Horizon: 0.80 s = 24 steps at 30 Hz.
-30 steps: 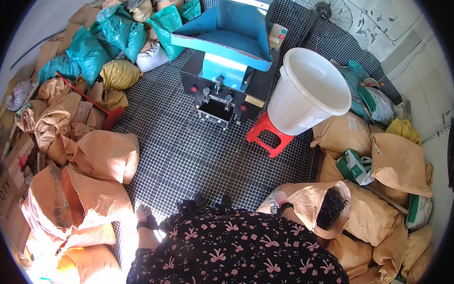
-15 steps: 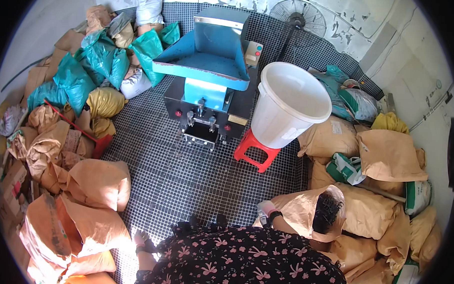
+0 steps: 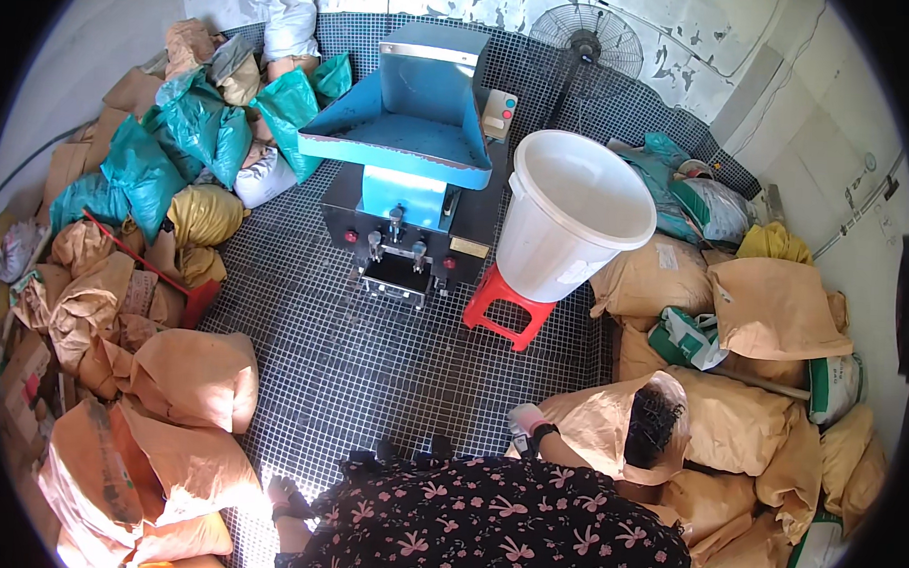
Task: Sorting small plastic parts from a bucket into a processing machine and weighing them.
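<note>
My right hand (image 3: 527, 419), in a pale pink and white glove with a dark band at the wrist, is close to the edge of an open brown paper sack (image 3: 595, 414). Dark, curly material (image 3: 654, 428) shows in that sack's mouth. My left hand (image 3: 285, 492), also with a dark wristband, is low at the left in bright sunlight, near another open paper sack (image 3: 193, 465). The fingers of both hands are too small and unclear to read, and I cannot make out anything held.
Ahead stands a blue machine (image 3: 410, 132) with a hopper. Beside it a white plastic bin (image 3: 546, 232) rests on a red stool (image 3: 509, 311). Sacks line both sides, with a red dustpan (image 3: 202, 300) among those at left. A fan (image 3: 586, 43) stands at the back.
The view has shifted slightly, so the machine and bin sit a little farther left. Both hands stay in nearly the same places beside the sacks.
</note>
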### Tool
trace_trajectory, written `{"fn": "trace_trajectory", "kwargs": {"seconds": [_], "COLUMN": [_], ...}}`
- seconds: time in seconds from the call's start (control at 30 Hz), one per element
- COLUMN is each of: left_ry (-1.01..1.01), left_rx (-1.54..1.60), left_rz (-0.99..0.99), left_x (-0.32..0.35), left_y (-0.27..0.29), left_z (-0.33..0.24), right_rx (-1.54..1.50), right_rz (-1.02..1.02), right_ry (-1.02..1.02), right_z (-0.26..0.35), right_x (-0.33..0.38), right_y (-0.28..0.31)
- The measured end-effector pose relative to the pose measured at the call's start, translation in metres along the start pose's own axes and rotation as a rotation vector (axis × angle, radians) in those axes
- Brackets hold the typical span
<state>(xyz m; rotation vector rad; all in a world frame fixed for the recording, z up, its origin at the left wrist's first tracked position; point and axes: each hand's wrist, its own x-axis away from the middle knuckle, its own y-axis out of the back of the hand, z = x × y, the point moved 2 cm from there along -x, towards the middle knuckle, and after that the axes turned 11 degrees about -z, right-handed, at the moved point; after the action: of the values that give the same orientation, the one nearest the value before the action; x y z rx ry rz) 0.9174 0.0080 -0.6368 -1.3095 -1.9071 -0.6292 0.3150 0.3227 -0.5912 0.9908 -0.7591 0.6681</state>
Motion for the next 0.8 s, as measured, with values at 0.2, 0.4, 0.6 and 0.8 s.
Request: {"fn": "trace_trajectory", "kwargs": {"seconds": [0.2, 0.4, 0.6, 0.8], "left_ry": [0.019, 0.032, 0.056, 0.042], "left_rx": [-0.013, -0.031, -0.024, -0.015], "left_rz": [-0.051, -0.085, -0.066, -0.133], "left_x": [0.016, 0.019, 0.011, 0.012], "left_y": [-0.011, -0.017, -0.015, -0.009], "left_z": [-0.005, -0.011, -0.014, -0.024], "right_rx": [0.629, 0.399, 0.217, 0.581], "right_rz": [-0.043, -0.054, -0.074, -0.085], "right_ry": [0.629, 0.574, 0.323, 0.501], "right_z": [-0.027, -0.044, -0.008, 0.023], "right_x": [-0.042, -0.057, -0.014, -0.023], "right_y": [-0.007, -0.011, -0.008, -0.010]}}
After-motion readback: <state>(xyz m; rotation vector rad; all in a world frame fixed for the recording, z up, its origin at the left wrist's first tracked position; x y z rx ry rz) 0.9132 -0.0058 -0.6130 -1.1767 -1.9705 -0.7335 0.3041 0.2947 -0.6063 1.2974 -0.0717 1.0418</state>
